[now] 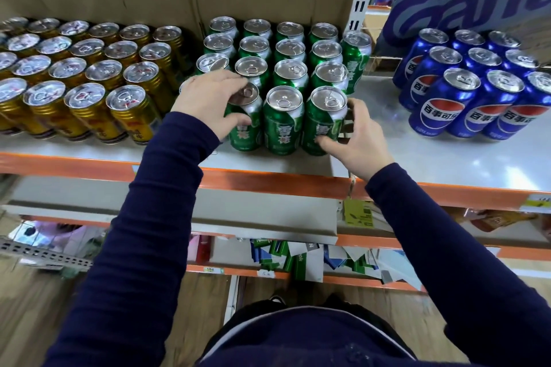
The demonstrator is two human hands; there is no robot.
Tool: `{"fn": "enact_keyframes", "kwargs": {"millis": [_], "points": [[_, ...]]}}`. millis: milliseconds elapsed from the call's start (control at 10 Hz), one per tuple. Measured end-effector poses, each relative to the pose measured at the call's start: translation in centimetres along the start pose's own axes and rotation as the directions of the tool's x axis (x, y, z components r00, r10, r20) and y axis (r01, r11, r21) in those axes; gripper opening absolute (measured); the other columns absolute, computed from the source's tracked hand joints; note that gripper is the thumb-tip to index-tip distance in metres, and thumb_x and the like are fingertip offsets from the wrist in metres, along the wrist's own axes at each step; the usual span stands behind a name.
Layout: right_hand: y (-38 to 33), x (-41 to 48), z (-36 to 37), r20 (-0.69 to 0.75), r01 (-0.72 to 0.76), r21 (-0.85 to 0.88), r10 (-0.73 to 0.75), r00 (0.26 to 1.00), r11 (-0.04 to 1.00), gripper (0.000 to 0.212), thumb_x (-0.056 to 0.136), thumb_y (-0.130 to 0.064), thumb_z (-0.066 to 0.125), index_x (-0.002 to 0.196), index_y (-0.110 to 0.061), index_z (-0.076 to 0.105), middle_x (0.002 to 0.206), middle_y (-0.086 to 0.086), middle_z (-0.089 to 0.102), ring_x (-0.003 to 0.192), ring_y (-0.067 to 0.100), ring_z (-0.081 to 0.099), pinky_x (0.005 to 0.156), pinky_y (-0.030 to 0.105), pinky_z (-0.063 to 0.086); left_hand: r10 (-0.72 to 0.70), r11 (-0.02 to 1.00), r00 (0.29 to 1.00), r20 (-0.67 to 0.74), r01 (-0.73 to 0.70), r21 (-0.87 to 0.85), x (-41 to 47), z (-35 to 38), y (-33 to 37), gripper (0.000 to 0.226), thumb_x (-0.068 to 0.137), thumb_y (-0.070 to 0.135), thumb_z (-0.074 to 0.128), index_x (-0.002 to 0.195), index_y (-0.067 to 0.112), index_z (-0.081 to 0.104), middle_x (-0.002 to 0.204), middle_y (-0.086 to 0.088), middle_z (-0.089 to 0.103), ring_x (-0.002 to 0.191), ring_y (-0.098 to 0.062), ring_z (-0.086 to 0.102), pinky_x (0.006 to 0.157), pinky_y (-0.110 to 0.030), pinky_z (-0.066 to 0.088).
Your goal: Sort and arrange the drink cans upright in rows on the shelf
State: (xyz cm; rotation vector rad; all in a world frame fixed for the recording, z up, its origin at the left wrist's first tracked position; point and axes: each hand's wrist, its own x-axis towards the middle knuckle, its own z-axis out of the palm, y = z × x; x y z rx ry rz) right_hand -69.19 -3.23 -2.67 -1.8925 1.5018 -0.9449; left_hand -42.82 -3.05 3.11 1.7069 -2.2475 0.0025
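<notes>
Green beer cans upright, blocked at shelf front edge | left hand curled over front-row can | right hand cupping end can | judged: bracketing front row to square it with rows behind

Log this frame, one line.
left grip: holds front-row green can | right grip: holds rightmost front-row green can | green cans upright on shelf | gold cans left, blue cans right
</notes>
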Motion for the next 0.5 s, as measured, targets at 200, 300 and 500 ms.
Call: {"fn": "enact_keyframes", "kwargs": {"millis": [200,300,500], "points": [[0.2,-0.4,-0.2,0.006,0.01,-0.044,-0.01,1.0,0.999,0.072,0.078,-0.034,0.074,0.135,-0.015,0.036,0.123,0.002,0.057,0.11,0.018,0.054,0.092,0.032,0.046,-0.039,0.998,0.999,-0.036,0.04,0.045,-0.2,0.4,0.5,0.068,0.079,0.034,0.071,0.135,0.006,0.046,0.136,-0.012,0.051,0.124,-0.033,0.046,0.104,-0.05,0.034],[0.4,-0.7,-0.7,0.02,0.044,-0.126,-0.042,0.999,0.991,0.066,0.08,-0.035,0.072,0.133,-0.013,0.042,0.126,0.005,0.057,0.112,0.018,0.053,0.093,0.028,0.042,-0.067,0.996,0.997,-0.048,0.07,0.05,-1.1,1.0,1.7,0.059,0.086,0.028,0.064,0.137,0.009,0.043,0.142,-0.01,0.043,0.128,-0.033,0.041,0.107,-0.049,0.03],[1.3,-3.1,-2.4,0.001,0.129,-0.287,-0.135,0.991,0.949,0.041,0.086,-0.02,0.064,0.124,-0.007,0.056,0.118,0.01,0.06,0.11,0.023,0.053,0.088,0.022,0.035,-0.071,0.996,0.978,-0.197,0.081,0.045,-3.3,1.9,4.5,0.048,0.089,0.027,0.06,0.133,0.012,0.049,0.141,-0.009,0.045,0.129,-0.032,0.04,0.105,-0.047,0.028]]}}
